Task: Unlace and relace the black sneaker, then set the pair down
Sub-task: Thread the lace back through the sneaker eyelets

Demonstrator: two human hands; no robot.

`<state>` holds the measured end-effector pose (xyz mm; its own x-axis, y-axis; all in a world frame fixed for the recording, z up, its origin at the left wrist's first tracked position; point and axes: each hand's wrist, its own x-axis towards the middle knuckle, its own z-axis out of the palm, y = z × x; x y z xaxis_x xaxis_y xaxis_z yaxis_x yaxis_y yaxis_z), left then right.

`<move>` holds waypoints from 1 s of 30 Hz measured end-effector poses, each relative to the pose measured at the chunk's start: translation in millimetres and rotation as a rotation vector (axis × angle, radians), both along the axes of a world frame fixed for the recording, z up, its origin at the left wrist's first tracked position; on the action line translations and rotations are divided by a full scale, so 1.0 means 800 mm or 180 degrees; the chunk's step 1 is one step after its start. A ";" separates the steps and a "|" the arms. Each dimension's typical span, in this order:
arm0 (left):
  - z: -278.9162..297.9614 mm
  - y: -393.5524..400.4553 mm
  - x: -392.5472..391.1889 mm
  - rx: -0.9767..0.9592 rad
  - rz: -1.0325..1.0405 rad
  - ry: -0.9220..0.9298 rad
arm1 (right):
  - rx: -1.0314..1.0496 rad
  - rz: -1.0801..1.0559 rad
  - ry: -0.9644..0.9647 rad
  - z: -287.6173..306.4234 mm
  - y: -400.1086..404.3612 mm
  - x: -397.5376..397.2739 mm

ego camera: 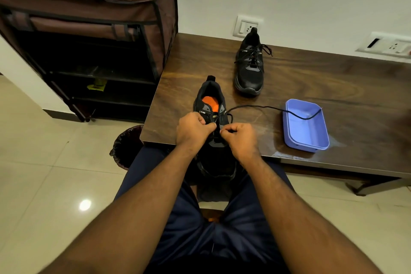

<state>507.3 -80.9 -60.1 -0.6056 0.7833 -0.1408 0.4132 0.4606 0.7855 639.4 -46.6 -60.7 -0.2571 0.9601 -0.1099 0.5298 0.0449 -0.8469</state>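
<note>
A black sneaker (211, 104) with an orange insole sits at the near edge of the wooden table (311, 87), its toe hanging over the edge toward me. My left hand (193, 130) grips the sneaker's left side at the eyelets, thumb and fingers pinching near the tongue. My right hand (241, 138) pinches the black lace (266, 108) at the right eyelets. The lace's free end runs right across the table into a blue tray (320, 140). The second black sneaker (250, 66) stands laced farther back, toe toward me.
A brown fabric shoe rack (93, 35) stands left of the table against the wall. A dark waste bin (126, 144) sits on the tiled floor under the table's left corner. Wall sockets (246, 26) are behind the table. My knees in dark shorts are below.
</note>
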 end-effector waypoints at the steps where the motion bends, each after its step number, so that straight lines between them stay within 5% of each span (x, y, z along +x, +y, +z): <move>1: 0.001 -0.001 -0.001 0.0079 -0.0025 -0.0036 | 0.0090 0.0150 -0.0108 0.000 0.002 -0.001; 5: -0.004 -0.005 -0.009 0.0214 -0.0037 -0.0218 | 0.0446 0.0568 -0.0480 -0.006 0.007 -0.008; 12: -0.012 -0.012 -0.020 0.0468 0.0079 -0.1320 | -0.0578 0.0612 0.0297 -0.003 0.017 -0.014; 21: -0.027 -0.046 -0.011 0.0928 0.0093 -0.2014 | -0.0998 0.0734 0.0157 0.000 0.023 -0.019; 27: -0.042 -0.047 0.007 0.1288 0.0156 -0.1442 | -0.1652 0.1050 0.0243 0.020 0.023 -0.008; 30: -0.038 -0.040 0.015 0.1166 0.0553 -0.1797 | -0.1630 0.1253 0.0076 0.023 0.021 -0.003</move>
